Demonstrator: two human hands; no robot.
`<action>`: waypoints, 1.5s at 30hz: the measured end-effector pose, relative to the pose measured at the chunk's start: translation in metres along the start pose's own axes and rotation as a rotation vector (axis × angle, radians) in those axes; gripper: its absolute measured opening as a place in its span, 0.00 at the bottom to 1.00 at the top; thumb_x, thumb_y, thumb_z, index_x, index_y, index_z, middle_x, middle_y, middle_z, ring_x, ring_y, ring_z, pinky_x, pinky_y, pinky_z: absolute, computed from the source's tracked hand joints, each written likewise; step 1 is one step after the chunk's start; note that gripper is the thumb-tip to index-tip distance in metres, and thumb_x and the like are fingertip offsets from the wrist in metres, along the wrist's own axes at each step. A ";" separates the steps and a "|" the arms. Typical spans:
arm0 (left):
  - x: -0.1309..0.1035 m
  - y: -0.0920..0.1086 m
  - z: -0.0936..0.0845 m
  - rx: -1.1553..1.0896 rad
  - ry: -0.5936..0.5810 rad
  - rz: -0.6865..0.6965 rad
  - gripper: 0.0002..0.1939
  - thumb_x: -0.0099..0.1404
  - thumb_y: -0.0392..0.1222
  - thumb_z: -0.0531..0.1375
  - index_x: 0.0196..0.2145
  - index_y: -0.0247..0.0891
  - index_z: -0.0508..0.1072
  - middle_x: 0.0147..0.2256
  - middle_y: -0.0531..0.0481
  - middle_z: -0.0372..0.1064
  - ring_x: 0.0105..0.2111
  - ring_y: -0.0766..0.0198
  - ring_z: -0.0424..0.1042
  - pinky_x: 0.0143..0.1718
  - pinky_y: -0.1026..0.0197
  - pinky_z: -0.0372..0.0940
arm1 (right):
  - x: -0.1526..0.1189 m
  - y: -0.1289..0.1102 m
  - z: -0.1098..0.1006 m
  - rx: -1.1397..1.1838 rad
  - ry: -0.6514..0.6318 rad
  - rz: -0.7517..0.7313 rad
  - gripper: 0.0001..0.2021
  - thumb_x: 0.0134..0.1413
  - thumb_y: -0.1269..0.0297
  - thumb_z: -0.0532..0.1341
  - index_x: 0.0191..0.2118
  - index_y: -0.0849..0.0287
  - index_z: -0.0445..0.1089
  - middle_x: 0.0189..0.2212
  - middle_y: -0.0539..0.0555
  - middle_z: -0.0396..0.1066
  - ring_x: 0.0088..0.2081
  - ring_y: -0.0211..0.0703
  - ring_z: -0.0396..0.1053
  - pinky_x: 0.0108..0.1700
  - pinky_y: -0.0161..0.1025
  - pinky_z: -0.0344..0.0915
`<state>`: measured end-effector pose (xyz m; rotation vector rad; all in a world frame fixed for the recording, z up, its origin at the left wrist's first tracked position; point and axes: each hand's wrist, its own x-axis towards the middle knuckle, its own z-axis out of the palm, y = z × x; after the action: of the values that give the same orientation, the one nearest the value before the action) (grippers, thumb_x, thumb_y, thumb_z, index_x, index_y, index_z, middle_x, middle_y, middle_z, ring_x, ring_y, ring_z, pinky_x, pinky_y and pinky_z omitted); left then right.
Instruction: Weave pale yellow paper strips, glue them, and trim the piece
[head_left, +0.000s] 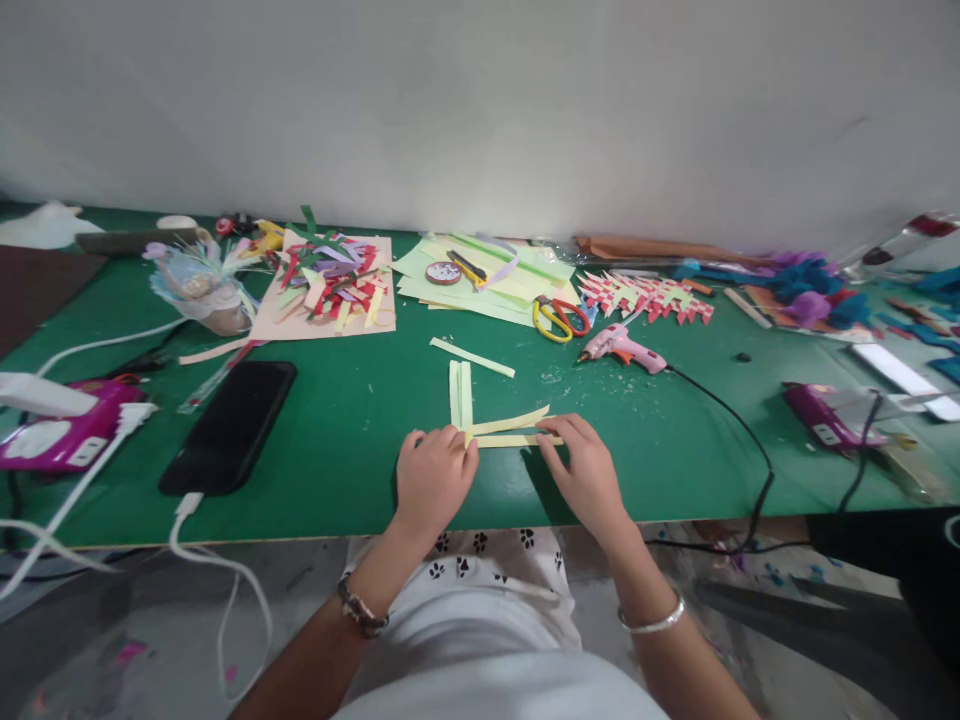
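Note:
Pale yellow paper strips (504,441) run sideways between my hands, low over the green table. They meet two upright light-green paper strips (460,393) in a corner. My left hand (435,475) is closed on that corner, fingers pressed together over the join. At the other end, my right hand (586,468) pinches the yellow strips between thumb and fingers; one strip's tip sticks up a little apart from the other. A loose pale strip (472,357) lies just beyond them. My left fingers partly hide the join.
Behind lie yellow-handled scissors (553,320), a pink glue gun (622,348) with its cord trailing right, paper sheets (420,265), a woven red-and-white paper piece (645,297) and a heap of coloured strips (337,275). A black phone (229,430) and cables are left.

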<state>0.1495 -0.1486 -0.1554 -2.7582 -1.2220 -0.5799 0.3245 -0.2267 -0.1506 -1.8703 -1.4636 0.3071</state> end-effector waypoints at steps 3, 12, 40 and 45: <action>0.000 -0.002 0.001 -0.029 0.026 -0.015 0.15 0.64 0.40 0.50 0.25 0.37 0.72 0.25 0.48 0.71 0.27 0.61 0.69 0.36 0.56 0.55 | -0.006 0.010 0.007 -0.182 -0.023 -0.043 0.09 0.57 0.63 0.53 0.39 0.58 0.69 0.38 0.58 0.68 0.42 0.49 0.63 0.43 0.45 0.62; 0.000 -0.006 -0.001 -0.138 -0.035 -0.070 0.11 0.63 0.38 0.52 0.29 0.39 0.73 0.27 0.52 0.73 0.28 0.62 0.70 0.35 0.58 0.55 | 0.002 0.014 0.012 -0.197 -0.065 -0.037 0.07 0.54 0.66 0.56 0.38 0.57 0.69 0.37 0.57 0.66 0.40 0.48 0.61 0.41 0.44 0.60; 0.000 -0.010 -0.002 -0.263 -0.149 -0.095 0.07 0.63 0.40 0.54 0.38 0.42 0.71 0.34 0.53 0.73 0.35 0.60 0.69 0.38 0.56 0.54 | 0.023 -0.012 -0.014 0.122 -0.175 0.106 0.09 0.53 0.60 0.55 0.37 0.54 0.70 0.32 0.50 0.73 0.30 0.40 0.68 0.43 0.43 0.55; -0.001 -0.009 0.000 -0.262 -0.094 -0.098 0.08 0.63 0.43 0.54 0.38 0.42 0.71 0.36 0.52 0.74 0.36 0.59 0.70 0.39 0.55 0.55 | 0.040 -0.038 -0.007 0.299 -0.224 0.000 0.08 0.52 0.63 0.55 0.37 0.55 0.69 0.32 0.50 0.72 0.35 0.40 0.69 0.42 0.39 0.60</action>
<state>0.1425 -0.1428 -0.1568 -2.9828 -1.4016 -0.6708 0.3137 -0.1894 -0.1107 -1.6345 -1.4699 0.7142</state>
